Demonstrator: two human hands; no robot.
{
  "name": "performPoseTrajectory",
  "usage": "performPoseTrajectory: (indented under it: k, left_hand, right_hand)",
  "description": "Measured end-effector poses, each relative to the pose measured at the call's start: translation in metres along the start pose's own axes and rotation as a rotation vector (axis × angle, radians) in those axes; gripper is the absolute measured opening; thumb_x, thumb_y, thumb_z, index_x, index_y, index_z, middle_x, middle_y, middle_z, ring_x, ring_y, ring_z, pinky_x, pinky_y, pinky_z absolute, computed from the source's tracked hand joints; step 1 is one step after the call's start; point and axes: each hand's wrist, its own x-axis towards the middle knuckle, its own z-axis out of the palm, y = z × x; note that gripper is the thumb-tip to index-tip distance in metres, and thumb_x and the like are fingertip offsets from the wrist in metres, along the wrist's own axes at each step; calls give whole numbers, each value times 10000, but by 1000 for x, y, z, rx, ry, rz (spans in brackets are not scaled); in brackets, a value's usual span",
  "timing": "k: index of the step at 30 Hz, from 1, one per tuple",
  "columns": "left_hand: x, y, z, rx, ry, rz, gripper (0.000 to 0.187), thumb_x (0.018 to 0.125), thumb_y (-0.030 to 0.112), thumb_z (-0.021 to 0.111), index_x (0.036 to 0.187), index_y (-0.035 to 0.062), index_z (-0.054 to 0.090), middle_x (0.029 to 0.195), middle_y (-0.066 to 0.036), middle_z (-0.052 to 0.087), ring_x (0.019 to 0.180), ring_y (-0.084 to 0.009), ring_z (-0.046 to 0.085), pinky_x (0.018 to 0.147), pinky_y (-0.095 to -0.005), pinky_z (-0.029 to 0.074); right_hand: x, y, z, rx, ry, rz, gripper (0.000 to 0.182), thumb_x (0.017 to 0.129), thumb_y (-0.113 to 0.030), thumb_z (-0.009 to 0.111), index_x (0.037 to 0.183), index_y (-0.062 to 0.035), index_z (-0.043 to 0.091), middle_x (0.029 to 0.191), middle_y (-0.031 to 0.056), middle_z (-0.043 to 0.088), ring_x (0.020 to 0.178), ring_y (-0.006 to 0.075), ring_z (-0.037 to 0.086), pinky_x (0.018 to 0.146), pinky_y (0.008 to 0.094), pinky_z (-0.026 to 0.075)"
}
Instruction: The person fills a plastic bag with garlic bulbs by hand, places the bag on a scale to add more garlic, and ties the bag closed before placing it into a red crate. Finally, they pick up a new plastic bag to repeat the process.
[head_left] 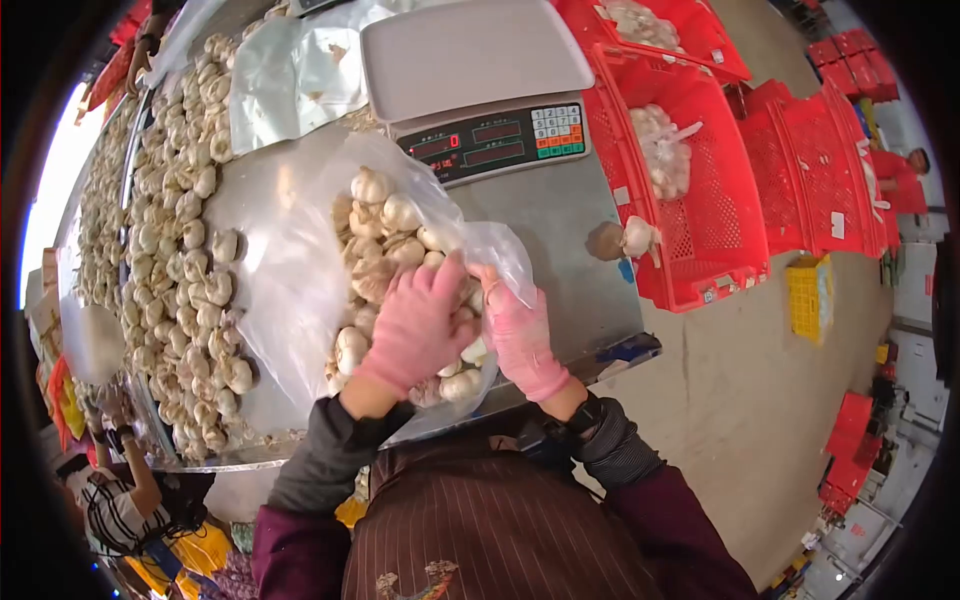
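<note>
A clear plastic bag (272,262) lies on the metal table in front of me, with several garlic bulbs (372,240) in its right part. My left hand (425,322), in a pink glove, rests on these bulbs with its fingers extended and thumb apart. In a matching glove, my right hand (525,343) is closed on the bag's gathered right edge. Directly beyond the bag stands a digital scale (480,60) with a bare pan and a lit red 0.
A long heap of loose garlic (185,270) covers the table's left side. Red crates (715,215) stand to the right, one holding bagged garlic (660,150). Two loose bulbs (638,236) sit near the table's right edge. Another person (125,500) is at lower left.
</note>
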Motion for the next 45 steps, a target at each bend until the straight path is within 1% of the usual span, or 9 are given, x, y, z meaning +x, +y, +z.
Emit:
performPoseTrajectory:
  k: [8, 11, 13, 15, 24, 29, 35, 39, 45]
  left_hand:
    - [-152, -187, -40, 125, 28, -52, 454, 630, 78, 694, 1072, 50, 595, 1062, -142, 515, 990, -303, 516, 820, -384, 439]
    - [-115, -211, -76, -57, -29, -730, 312, 695, 123, 654, 992, 31, 627, 796, -147, 572, 768, -297, 574, 700, -404, 468]
    - [-82, -238, -59, 452, 392, -218, 251, 801, 142, 607, 1015, 11, 617, 823, -116, 637, 670, -178, 581, 619, -358, 477]
    - [-24, -174, -39, -475, 434, -386, 343, 765, 146, 625, 1078, 11, 596, 862, -153, 644, 833, -290, 572, 788, -417, 473]
    - [-78, -51, -34, -63, -79, 261, 162, 725, 96, 655, 885, 126, 653, 1228, -189, 518, 1141, -323, 517, 879, -412, 481]
    - [-88, -183, -142, 276, 668, -472, 160, 766, 102, 645, 918, 63, 615, 922, -126, 621, 856, -314, 605, 755, -411, 485]
    - [-77, -304, -108, 405, 123, -721, 311, 748, 140, 622, 1055, 119, 582, 979, -218, 578, 912, -411, 577, 787, -451, 492]
    - [-70, -183, -150, 54, 816, -304, 377, 693, -42, 615, 1060, 27, 568, 1049, -144, 573, 931, -310, 577, 825, -393, 486]
    - [-69, -83, -97, 381, 576, -174, 827, 685, 347, 806, 1350, 11, 446, 1396, -249, 315, 1224, -348, 402, 958, -446, 400]
  right_hand:
    - [4, -3, -18, 250, 18, 108, 316, 962, -272, 518, 1177, -61, 613, 533, -75, 368, 417, 31, 350, 371, 214, 272]
    - [1, 7, -13, 204, 48, -85, 315, 947, -248, 508, 1181, -60, 607, 546, -71, 386, 418, 30, 358, 364, 211, 284]
    - [1, 4, -10, 140, -11, -33, 310, 934, -238, 507, 1172, -63, 602, 555, -68, 370, 418, 40, 350, 369, 206, 296]
    - [-1, 1, -6, 234, -29, 4, 231, 896, -315, 601, 916, -96, 672, 597, -77, 421, 466, 26, 371, 405, 225, 291]
    - [6, 4, -22, 241, 93, 58, 458, 965, -388, 501, 1273, -49, 503, 527, -81, 284, 409, 30, 245, 350, 221, 188]
    - [8, 4, -18, 218, 132, 61, 471, 966, -414, 490, 1279, -63, 504, 530, -77, 276, 415, 33, 237, 365, 215, 196]
    - [10, 3, -13, 211, 180, 44, 454, 962, -389, 503, 1269, -55, 515, 538, -73, 281, 420, 37, 262, 373, 212, 226]
    - [4, 0, -13, 207, 206, 52, 404, 957, -345, 523, 1232, -50, 546, 554, -74, 300, 433, 34, 291, 379, 209, 245]
    - [-4, -12, -3, 273, 224, 27, 407, 962, -358, 516, 1208, -35, 550, 548, -79, 300, 423, 26, 270, 375, 205, 215]
